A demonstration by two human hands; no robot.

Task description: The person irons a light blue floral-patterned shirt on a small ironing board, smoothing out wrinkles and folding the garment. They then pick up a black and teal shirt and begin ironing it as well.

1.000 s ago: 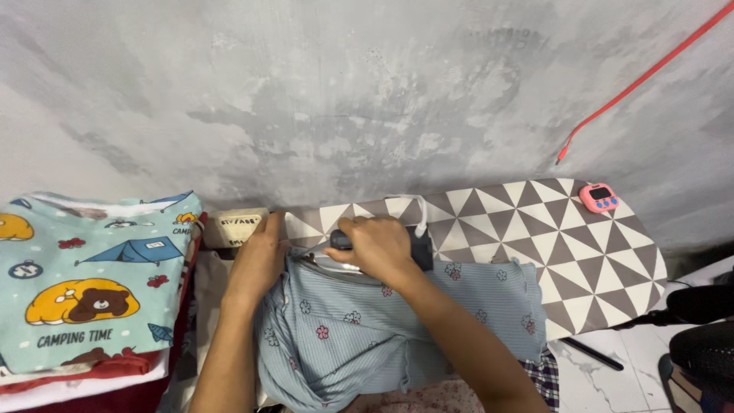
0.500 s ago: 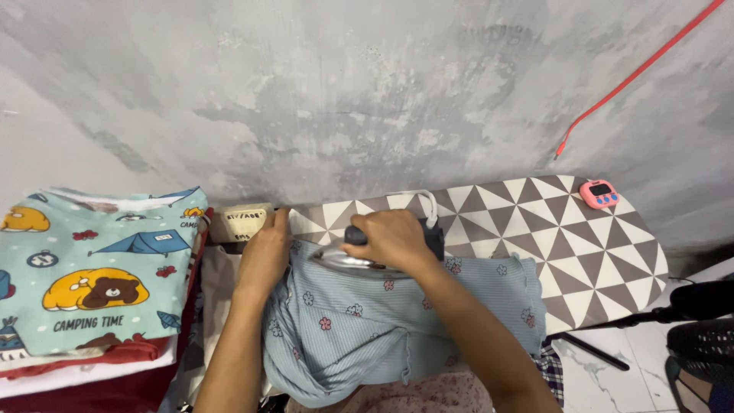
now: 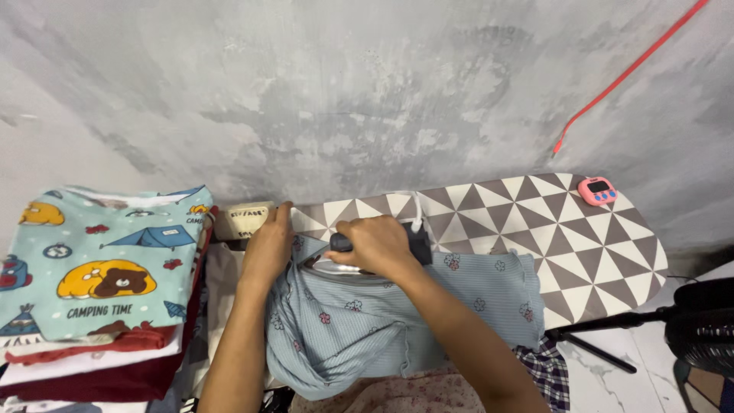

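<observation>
Blue flowered garment [image 3: 397, 321] spread nearest, running up under both hands. Right hand [image 3: 375, 243] fingers wrapped tight round the dark handle of the iron [image 3: 359, 256], soleplate pressed on the cloth just below them. Left hand [image 3: 267, 246] lies flat, fingers extended, pinning the fabric's edge beside the iron. Beyond the fingertips, the triangle-patterned ironing board [image 3: 581, 237], pink timer [image 3: 598, 190] far right.

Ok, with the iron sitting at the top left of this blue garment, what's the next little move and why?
Probably slide the iron rightward along the blue floral garment, since the right hand grips its handle, the left hand pins the left edge, and the fabric to the right lies spread on the ironing board.
</observation>
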